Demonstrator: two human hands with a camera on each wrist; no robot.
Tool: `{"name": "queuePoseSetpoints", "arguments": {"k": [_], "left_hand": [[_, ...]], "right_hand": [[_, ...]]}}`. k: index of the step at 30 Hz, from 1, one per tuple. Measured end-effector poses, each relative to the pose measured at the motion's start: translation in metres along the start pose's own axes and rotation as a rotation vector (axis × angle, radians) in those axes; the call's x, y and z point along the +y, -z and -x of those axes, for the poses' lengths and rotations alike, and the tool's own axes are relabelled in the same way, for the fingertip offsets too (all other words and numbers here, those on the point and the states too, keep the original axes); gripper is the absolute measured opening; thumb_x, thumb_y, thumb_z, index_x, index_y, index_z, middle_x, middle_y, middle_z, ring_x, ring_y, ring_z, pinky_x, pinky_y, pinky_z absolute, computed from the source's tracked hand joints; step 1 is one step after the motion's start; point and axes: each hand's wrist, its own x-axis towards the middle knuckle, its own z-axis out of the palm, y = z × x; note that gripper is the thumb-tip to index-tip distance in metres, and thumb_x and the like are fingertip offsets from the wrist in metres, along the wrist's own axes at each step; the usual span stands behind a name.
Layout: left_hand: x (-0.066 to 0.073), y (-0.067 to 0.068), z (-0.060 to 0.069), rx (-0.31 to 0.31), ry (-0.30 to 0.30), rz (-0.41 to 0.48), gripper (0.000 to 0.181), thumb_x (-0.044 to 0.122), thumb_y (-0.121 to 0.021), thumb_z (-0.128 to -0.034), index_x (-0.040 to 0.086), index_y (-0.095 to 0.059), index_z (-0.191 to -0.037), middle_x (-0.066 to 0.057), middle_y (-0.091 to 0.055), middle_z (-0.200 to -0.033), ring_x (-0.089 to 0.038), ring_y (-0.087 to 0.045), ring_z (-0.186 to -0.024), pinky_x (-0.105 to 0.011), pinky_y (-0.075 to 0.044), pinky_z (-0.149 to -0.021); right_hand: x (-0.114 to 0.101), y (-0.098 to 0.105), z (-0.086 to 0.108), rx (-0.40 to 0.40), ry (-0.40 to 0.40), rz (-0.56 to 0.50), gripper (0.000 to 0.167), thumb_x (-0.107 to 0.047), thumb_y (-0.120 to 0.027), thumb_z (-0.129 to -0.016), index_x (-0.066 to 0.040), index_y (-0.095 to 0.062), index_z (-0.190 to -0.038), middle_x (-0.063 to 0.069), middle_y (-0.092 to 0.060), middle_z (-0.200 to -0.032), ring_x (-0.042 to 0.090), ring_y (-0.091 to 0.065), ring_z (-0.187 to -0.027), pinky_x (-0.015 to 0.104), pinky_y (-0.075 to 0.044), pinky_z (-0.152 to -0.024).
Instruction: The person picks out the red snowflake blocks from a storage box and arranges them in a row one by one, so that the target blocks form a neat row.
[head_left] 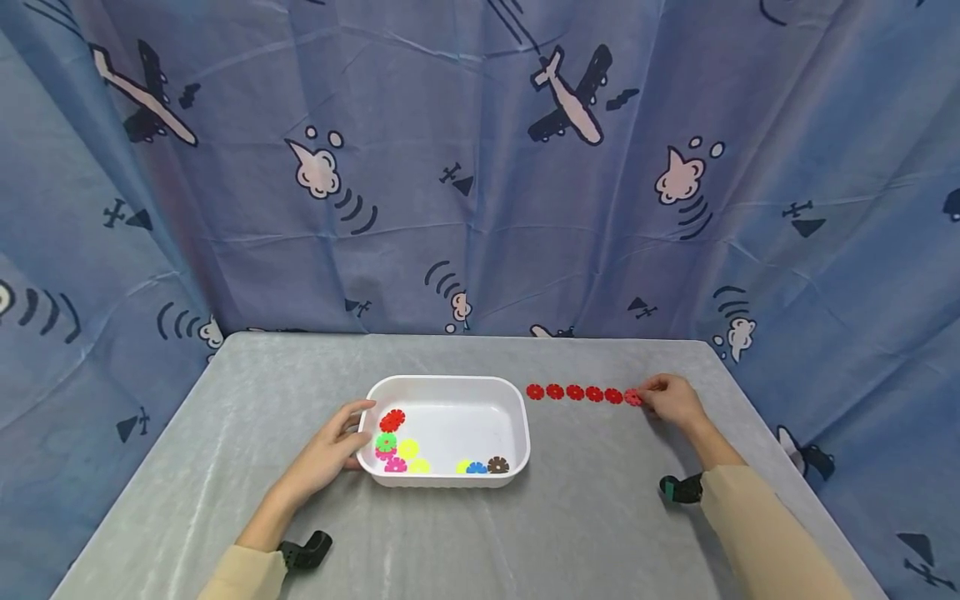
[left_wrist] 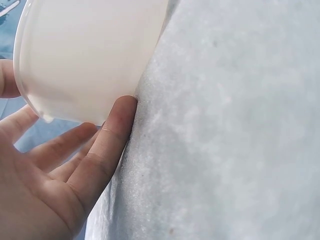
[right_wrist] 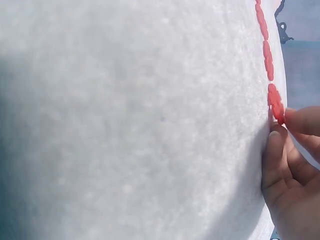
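Note:
A white plastic tray (head_left: 450, 382) stands left of centre on the table, with several notched plastic discs inside. At its left end my left hand (head_left: 330, 446) holds the rim and outer wall; in the left wrist view the fingers (left_wrist: 107, 140) lie along the wall (left_wrist: 90, 55). A row of several red notched discs (head_left: 574, 392) runs rightward from the tray's far right corner. At the row's right end my right hand (head_left: 675, 402) pinches a red notched disc (right_wrist: 275, 102) between thumb and fingertip, close to the cloth and next to its neighbour.
Inside the tray, red discs (head_left: 392, 420), a green disc (head_left: 386, 442), pink and yellow ones gather at the left; a blue disc (head_left: 476, 468) and a brown disc (head_left: 498, 465) lie near the front wall. Grey cloth (head_left: 585, 533) covers the table. A patterned blue curtain (head_left: 480, 167) hangs behind.

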Motion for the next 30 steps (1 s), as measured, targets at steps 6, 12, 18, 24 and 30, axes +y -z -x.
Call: {"name": "queuePoseSetpoints", "arguments": {"k": [6,12,18,24,30], "left_hand": [[0.000,0.000,0.000,0.002,0.001,-0.009,0.051,0.016,-0.054,-0.1053,0.011,-0.038,-0.154,-0.027,-0.038,-0.153,-0.038,-0.057,-0.123,-0.035,-0.061,-0.079],[0.000,0.000,0.000,0.008,0.008,-0.014,0.051,0.015,-0.053,-0.1054,0.012,-0.038,-0.154,-0.026,-0.038,-0.153,-0.037,-0.058,-0.122,-0.035,-0.061,-0.078],[0.000,-0.001,-0.001,0.010,0.010,-0.023,0.051,0.014,-0.053,-0.1052,0.012,-0.039,-0.154,-0.026,-0.039,-0.152,-0.038,-0.058,-0.122,-0.035,-0.061,-0.078],[0.000,-0.002,0.000,0.015,0.007,-0.023,0.050,0.014,-0.053,-0.1053,0.012,-0.039,-0.153,-0.027,-0.041,-0.151,-0.037,-0.058,-0.122,-0.034,-0.060,-0.078],[0.001,-0.002,0.001,0.018,0.006,-0.029,0.050,0.014,-0.053,-0.1052,0.012,-0.039,-0.153,-0.027,-0.041,-0.151,-0.037,-0.058,-0.122,-0.034,-0.060,-0.078]], "right_hand": [[-0.008,0.001,0.003,0.029,0.025,0.038,0.026,-0.015,-0.058,-0.102,0.009,-0.062,-0.111,0.016,-0.064,-0.094,0.021,-0.059,-0.078,0.028,-0.053,-0.064],[-0.037,0.000,0.009,0.037,0.130,0.060,0.030,-0.021,-0.059,-0.103,0.006,-0.064,-0.115,0.018,-0.064,-0.099,0.025,-0.059,-0.078,0.030,-0.052,-0.063],[-0.075,-0.011,0.021,0.031,0.238,0.047,0.027,-0.022,-0.061,-0.103,0.001,-0.067,-0.115,0.017,-0.066,-0.106,0.026,-0.058,-0.086,0.031,-0.052,-0.068],[-0.107,-0.034,0.034,0.009,0.308,0.009,0.023,-0.021,-0.063,-0.102,-0.002,-0.070,-0.113,0.013,-0.069,-0.106,0.026,-0.061,-0.090,0.034,-0.052,-0.074],[-0.138,-0.061,0.047,-0.013,0.373,-0.040,0.017,-0.018,-0.066,-0.100,-0.005,-0.072,-0.109,0.009,-0.069,-0.101,0.025,-0.061,-0.090,0.033,-0.054,-0.072]]}}
